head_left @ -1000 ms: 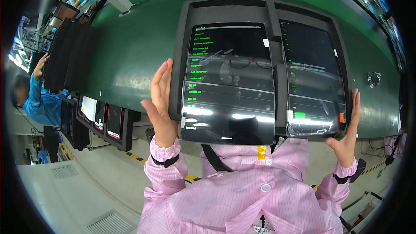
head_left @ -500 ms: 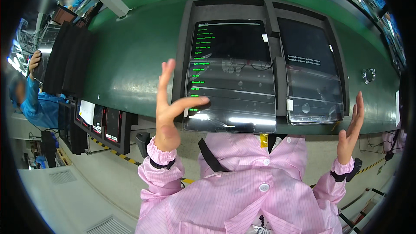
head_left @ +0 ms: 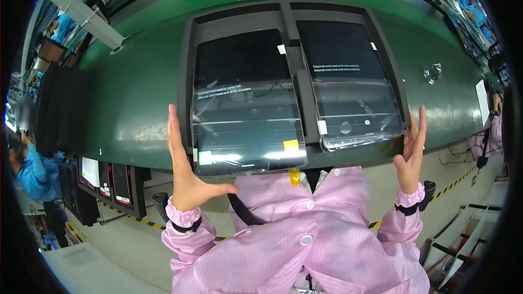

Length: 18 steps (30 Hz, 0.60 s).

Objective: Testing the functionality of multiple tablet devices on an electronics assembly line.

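Two dark tablets in clear film lie side by side in a black foam tray. On the left tablet, two lines of pale text show, with a green block at the lower left and an orange one at the lower right. The right tablet also displays two pale lines. My left hand is open beside the left tablet's lower left corner, thumb pointing right below its near edge. My right hand, likewise open and holding nothing, is by the tray's near right edge; whether its fingers touch the tray I cannot tell.
The foam tray rests on a green workbench. A crumpled shiny ring-shaped item and a white sheet lie to the right. Black trays with devices stand at lower left. A person in blue works at far left.
My left hand has left the left tablet's screen and moved down. That screen's green list has given way to two pale lines and coloured blocks. The view has shifted, moving both tablets leftward.
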Available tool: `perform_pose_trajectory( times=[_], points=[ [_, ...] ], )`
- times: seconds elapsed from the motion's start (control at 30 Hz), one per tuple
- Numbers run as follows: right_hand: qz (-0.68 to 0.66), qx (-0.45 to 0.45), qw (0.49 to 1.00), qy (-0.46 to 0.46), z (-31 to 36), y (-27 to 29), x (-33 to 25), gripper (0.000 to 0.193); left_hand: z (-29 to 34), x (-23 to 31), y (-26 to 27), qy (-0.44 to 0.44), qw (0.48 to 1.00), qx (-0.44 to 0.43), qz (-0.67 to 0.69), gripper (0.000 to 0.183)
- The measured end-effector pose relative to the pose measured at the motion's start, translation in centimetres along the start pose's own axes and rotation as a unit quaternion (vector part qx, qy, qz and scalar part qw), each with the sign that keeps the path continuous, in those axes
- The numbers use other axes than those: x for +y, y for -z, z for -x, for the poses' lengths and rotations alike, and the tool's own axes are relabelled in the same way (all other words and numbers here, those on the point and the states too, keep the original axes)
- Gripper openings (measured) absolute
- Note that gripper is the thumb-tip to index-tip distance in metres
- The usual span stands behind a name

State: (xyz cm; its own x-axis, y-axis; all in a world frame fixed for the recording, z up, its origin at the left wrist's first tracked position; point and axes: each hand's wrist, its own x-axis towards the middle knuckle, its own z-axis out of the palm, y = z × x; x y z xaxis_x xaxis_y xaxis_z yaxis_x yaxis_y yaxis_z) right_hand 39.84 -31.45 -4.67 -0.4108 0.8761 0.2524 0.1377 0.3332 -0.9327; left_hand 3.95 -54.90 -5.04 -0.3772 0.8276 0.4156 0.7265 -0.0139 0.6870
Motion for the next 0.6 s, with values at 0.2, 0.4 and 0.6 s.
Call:
perform_pose_trajectory(
  times=[0.2, 0.4, 0.6],
  points=[
    [0.026, -0.007, 0.999, 0.037, -1.1, 0.7, 1.2, 0.104, -1.5, 0.7, -1.5, 0.038, 0.997, 0.059, -0.022, 0.144],
    [-0.014, 0.083, 0.996, 0.026, 3.3, -2.4, -0.8, 0.03, -1.3, 1.0, -1.4, 0.03, 0.998, 0.048, -0.037, 0.141],
    [-0.237, -0.226, 0.919, -0.22, 3.8, -9.6, -5.1, 0.023, -1.1, 0.6, -1.5, 0.019, 0.998, 0.055, -0.023, 0.141]
  ],
)
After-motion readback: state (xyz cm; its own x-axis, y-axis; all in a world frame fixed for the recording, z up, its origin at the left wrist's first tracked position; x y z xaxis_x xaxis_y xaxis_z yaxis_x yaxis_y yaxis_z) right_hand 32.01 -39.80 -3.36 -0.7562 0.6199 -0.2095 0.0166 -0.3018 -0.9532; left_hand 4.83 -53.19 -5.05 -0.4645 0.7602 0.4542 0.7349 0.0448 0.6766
